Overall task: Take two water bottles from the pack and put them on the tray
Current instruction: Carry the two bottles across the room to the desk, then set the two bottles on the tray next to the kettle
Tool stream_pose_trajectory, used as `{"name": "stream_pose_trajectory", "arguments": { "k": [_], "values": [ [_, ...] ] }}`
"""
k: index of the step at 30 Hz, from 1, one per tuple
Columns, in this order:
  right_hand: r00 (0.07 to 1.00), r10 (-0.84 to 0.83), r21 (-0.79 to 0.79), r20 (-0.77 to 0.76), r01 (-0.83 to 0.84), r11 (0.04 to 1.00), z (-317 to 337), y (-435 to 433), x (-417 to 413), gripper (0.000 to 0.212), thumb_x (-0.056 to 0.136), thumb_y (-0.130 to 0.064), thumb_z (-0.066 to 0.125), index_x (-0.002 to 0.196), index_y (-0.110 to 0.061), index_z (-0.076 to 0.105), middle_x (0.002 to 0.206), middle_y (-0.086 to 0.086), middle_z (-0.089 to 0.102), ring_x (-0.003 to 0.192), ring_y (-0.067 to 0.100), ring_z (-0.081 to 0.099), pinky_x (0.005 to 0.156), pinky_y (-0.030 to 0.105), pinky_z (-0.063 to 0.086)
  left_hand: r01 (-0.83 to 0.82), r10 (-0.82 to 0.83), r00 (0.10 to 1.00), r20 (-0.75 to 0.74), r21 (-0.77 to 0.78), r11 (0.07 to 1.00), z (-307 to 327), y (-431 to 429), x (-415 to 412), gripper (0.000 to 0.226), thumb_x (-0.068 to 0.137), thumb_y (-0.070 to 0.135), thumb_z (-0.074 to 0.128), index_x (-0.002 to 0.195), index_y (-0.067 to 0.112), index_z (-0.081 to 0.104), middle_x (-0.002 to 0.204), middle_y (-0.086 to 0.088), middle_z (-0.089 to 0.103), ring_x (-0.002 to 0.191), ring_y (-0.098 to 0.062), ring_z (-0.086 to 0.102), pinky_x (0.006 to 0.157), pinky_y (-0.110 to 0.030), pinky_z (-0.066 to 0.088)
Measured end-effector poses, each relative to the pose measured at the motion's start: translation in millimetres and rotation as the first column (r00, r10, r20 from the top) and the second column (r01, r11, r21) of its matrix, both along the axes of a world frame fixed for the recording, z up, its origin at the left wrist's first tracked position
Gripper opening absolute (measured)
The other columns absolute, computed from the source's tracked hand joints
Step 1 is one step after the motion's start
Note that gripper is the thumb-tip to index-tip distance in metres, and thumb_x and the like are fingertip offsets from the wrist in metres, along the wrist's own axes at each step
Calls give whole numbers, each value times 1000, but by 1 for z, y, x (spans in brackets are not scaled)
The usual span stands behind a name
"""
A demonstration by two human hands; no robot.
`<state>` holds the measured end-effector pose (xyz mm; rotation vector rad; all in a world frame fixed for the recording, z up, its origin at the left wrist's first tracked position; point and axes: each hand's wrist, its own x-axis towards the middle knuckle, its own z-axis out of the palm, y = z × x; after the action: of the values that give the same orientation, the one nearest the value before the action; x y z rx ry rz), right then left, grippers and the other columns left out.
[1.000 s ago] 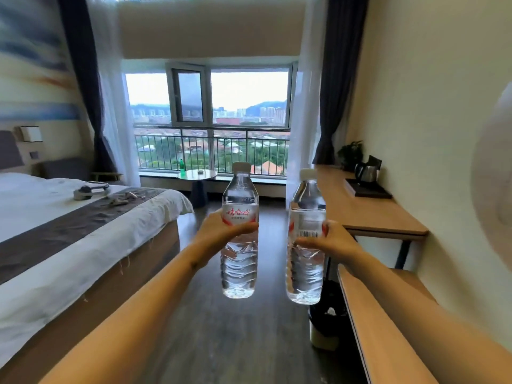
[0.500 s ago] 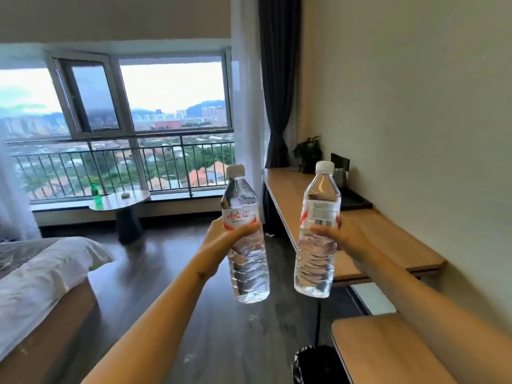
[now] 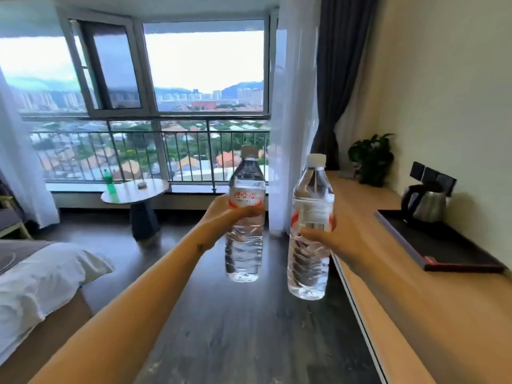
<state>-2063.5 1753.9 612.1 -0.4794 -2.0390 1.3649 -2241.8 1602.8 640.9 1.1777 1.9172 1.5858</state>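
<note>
I hold two clear water bottles upright in mid-air over the dark floor. My left hand point(image 3: 225, 217) is wrapped around the middle of the left bottle point(image 3: 244, 245), which has a white and red label. My right hand point(image 3: 329, 239) grips the right bottle point(image 3: 309, 261) just below its label. A dark rectangular tray point(image 3: 443, 253) lies on the wooden desk point(image 3: 374, 245) to the right of the bottles, with a steel kettle point(image 3: 426, 203) standing at its far end. The pack is out of view.
A potted plant point(image 3: 371, 159) stands at the desk's far end by the dark curtain. A small round table point(image 3: 135, 191) with a green bottle point(image 3: 109, 182) sits under the window. The bed corner point(image 3: 41, 275) is at the left.
I have moved forward toward the window and desk, with both bottles still held. The tray and kettle are now much closer on the right, and the bed has slid to the left edge.
</note>
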Motion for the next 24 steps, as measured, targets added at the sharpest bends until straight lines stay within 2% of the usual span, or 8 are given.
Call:
{"name": "stream_pose_trajectory", "arguments": {
  "k": [2, 4, 7, 10, 13, 15, 18, 24],
  "values": [
    [998, -56, -5, -23, 56, 998, 0, 50, -27, 49, 58, -26, 81, 102, -18, 61, 97, 6, 72, 88, 19, 69, 77, 32, 54, 79, -79, 997, -17, -17, 997, 6, 62, -40, 25, 72, 26, 74, 94, 15, 66, 89, -8, 72, 79, -18, 69, 80, -31, 55],
    [992, -120, -47, -34, 118, 992, 6, 99, -44, 57, 54, -30, 82, 105, -16, 61, 91, -3, 74, 85, 12, 70, 73, 25, 55, 152, -152, 988, -13, -30, 988, 12, 129, -73, 28, 71, 24, 76, 94, 12, 68, 91, -12, 73, 82, -24, 69, 82, -35, 55],
    [954, -295, -89, -49, 290, 953, 12, 172, -51, 30, 66, -13, 76, 93, -20, 64, 68, -20, 73, 67, -3, 67, 55, 9, 49, 304, -304, 953, -8, -47, 952, 15, 241, -96, 37, 69, 24, 77, 100, 6, 68, 98, -19, 73, 90, -32, 68, 84, -41, 54],
    [871, -491, -100, -28, 486, 868, 9, 237, -28, 27, 64, -14, 76, 83, -30, 64, 69, -19, 73, 69, -2, 68, 57, 13, 52, 465, -466, 885, -2, -45, 884, 9, 352, -84, 24, 68, 26, 78, 90, 20, 70, 86, -4, 76, 81, -20, 71, 74, -30, 56],
    [773, -634, -75, 21, 633, 770, 3, 291, 7, 36, 54, -32, 76, 86, -31, 62, 76, -13, 73, 74, 0, 69, 62, 16, 52, 634, -635, 773, -14, -44, 772, -3, 451, -56, 23, 66, 31, 79, 86, 26, 69, 78, 7, 73, 76, -10, 70, 64, -21, 54],
    [686, -727, -34, 44, 728, 685, -9, 328, 30, 34, 56, -27, 78, 84, -33, 60, 80, -14, 70, 75, 3, 68, 69, 22, 51, 724, -726, 688, -13, -59, 687, -15, 511, -36, 31, 63, 34, 80, 91, 24, 69, 83, 5, 74, 81, -11, 71, 69, -23, 56],
    [565, -823, -25, 51, 825, 565, -31, 384, 58, 34, 66, -14, 77, 87, -32, 58, 89, -4, 69, 85, 15, 66, 80, 36, 51, 806, -810, 587, -14, -87, 585, -37, 589, -11, 41, 59, 40, 80, 94, 22, 68, 86, 2, 74, 85, -13, 72, 72, -23, 57],
    [379, -918, -129, 121, 923, 364, -67, 457, 76, 38, 63, -20, 80, 90, -36, 59, 93, -7, 70, 87, 11, 67, 73, 26, 50, 911, -929, 371, 0, -193, 364, -66, 724, 31, 33, 63, 32, 81, 91, 23, 67, 83, 5, 75, 81, -9, 71, 72, -23, 56]
  ]
}}
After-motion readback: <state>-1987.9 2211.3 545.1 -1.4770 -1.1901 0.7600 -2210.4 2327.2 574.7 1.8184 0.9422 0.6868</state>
